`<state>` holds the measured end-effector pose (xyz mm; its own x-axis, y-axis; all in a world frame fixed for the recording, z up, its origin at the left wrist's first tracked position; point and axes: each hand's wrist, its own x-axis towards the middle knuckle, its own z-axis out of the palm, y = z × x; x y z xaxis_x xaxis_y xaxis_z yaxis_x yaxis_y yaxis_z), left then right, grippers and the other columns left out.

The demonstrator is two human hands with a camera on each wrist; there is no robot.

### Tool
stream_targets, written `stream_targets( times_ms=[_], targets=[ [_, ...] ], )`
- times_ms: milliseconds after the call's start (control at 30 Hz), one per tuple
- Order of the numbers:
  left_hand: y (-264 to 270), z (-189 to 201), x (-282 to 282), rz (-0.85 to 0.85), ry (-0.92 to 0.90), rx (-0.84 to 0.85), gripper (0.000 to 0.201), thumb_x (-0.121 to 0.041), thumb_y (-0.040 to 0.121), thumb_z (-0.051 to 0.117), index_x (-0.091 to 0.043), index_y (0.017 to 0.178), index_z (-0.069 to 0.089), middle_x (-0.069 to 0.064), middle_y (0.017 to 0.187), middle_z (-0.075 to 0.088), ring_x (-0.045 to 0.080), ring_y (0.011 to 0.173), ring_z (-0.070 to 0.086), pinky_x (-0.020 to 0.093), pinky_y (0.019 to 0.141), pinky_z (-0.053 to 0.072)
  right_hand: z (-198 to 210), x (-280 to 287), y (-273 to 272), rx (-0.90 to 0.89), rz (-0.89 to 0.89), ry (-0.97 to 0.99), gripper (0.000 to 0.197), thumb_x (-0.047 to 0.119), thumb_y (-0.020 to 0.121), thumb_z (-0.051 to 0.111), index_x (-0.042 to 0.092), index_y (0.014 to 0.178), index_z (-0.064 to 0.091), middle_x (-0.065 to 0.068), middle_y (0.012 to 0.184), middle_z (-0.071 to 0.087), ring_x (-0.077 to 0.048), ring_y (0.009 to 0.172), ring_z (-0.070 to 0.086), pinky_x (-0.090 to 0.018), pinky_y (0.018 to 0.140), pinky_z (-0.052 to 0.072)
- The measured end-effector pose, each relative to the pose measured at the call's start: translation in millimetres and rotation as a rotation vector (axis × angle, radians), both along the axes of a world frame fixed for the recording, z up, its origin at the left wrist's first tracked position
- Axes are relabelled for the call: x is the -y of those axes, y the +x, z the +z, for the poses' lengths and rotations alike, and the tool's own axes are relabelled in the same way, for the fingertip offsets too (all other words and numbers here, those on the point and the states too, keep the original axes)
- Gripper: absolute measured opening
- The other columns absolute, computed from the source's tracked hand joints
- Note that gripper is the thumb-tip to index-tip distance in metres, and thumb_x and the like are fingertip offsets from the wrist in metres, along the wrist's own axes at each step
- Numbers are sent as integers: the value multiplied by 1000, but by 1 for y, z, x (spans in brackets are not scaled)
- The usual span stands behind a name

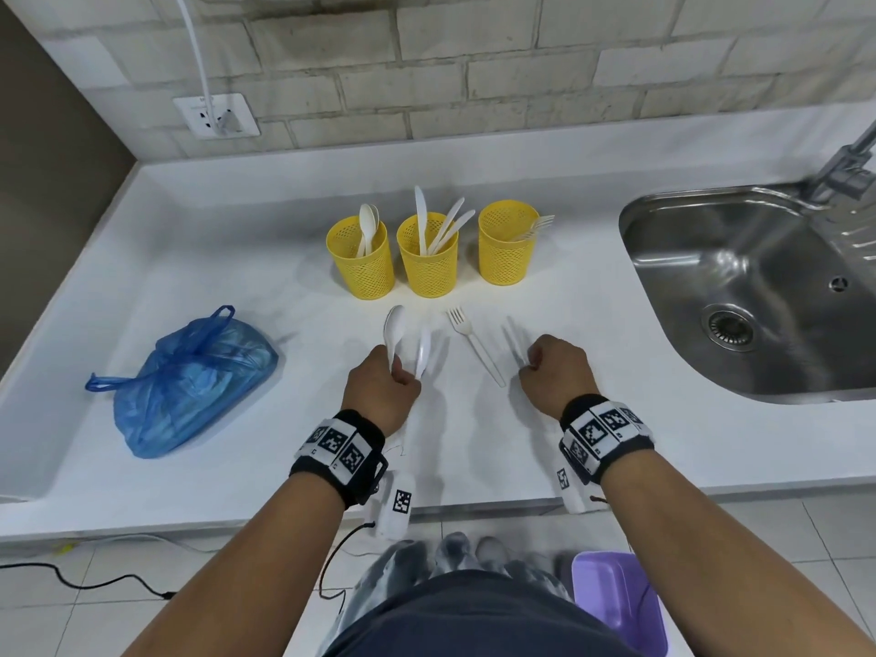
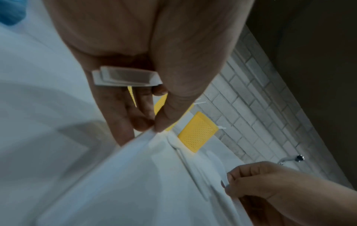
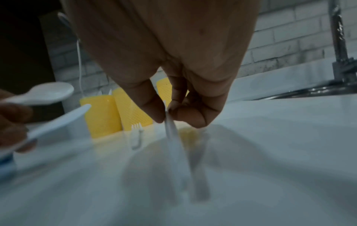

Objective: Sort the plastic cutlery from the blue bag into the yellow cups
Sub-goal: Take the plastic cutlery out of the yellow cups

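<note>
Three yellow mesh cups stand in a row: the left cup [image 1: 362, 263] holds spoons, the middle cup [image 1: 429, 265] holds knives, and the right cup [image 1: 506, 253] holds forks. My left hand [image 1: 403, 372] grips a white spoon [image 1: 396, 324] and a white knife [image 1: 423, 348] by their handles, just above the counter. My right hand [image 1: 528, 365] pinches another white piece of cutlery [image 3: 171, 131], too blurred to tell its kind. Between my hands, a white fork [image 1: 474, 343] lies on the counter. The knotted blue bag [image 1: 189, 381] sits at the left.
A steel sink [image 1: 630, 220] with a faucet [image 1: 848, 163] fills the right side of the white counter. A wall socket [image 1: 215, 116] with a white cable is at the back left. On the floor by my feet stands a purple bin [image 1: 616, 604].
</note>
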<state>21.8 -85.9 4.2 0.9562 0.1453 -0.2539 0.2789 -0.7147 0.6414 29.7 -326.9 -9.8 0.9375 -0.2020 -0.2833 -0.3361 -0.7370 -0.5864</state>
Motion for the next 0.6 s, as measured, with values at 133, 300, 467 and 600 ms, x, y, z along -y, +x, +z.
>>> stream_targets(
  times_ms=[133,300,467,600],
  targets=[
    [4,7,8,-6,-85,56,18,-23,85,67,-15,87,50,-2,91,68,17,82,66,26,70,53,24,-22,-2,106,-23,213,6,13,86,63,17,82,63,3,81,65,-27,87,65,-30,79,50],
    [6,21,20,-45,-243,125,25,-20,85,72,-22,82,48,-8,91,74,17,77,73,44,78,61,53,-46,-3,114,52,461,14,4,84,63,14,74,63,0,63,58,-26,62,69,-37,61,62],
    [7,28,25,-60,-350,169,27,-19,83,71,-29,81,47,-12,93,75,16,79,75,51,80,60,59,-52,-1,112,115,490,14,1,90,62,13,84,61,-8,74,63,-21,58,70,-25,54,57],
    [7,34,28,-70,-360,177,27,-18,85,71,-31,82,48,-15,93,75,15,82,74,49,83,60,57,-55,2,139,97,489,14,4,93,60,15,101,57,-7,81,69,-16,56,73,-23,59,57]
  ],
)
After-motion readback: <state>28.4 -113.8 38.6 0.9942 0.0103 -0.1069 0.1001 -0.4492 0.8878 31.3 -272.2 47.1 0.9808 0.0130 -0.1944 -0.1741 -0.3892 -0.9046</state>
